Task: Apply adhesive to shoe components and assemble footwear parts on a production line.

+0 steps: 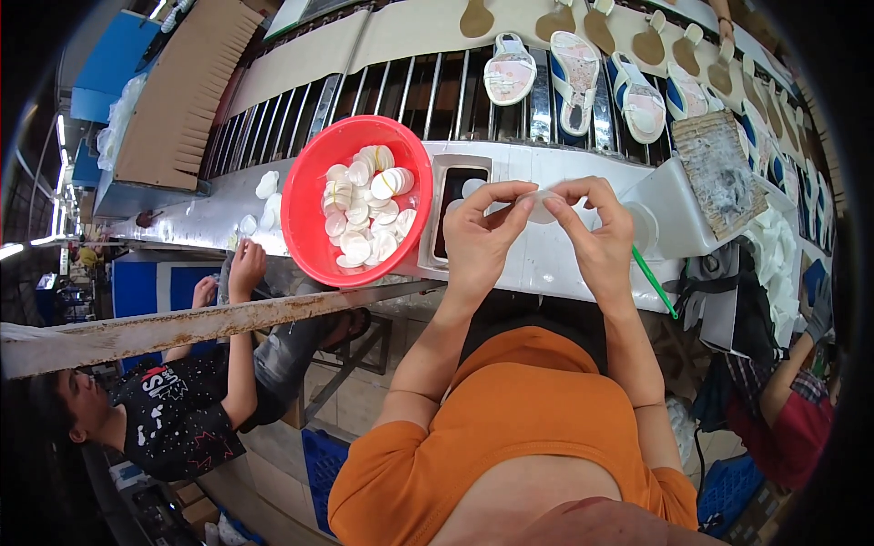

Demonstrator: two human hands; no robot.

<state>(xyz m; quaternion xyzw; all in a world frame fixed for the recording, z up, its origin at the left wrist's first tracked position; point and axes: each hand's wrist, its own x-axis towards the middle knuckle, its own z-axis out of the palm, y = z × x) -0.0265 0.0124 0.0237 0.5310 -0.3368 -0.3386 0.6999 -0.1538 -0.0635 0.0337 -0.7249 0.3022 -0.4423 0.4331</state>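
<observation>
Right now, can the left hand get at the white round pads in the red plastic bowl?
Probably yes: the red plastic bowl sits open-topped just beside the left hand, nothing between them. But its fingers pinch a thin white round pad with the right hand.

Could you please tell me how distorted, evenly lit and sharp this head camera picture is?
Head view: strong fisheye bending, black corners; the rusty metal bar curves. Lighting is even, with bright strip lights at far left. The red plastic basin and both hands look sharp.

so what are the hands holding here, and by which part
Both hands pinch one small white round pad by its opposite edges: the left hand on its left rim, the right hand on its right rim.
</observation>
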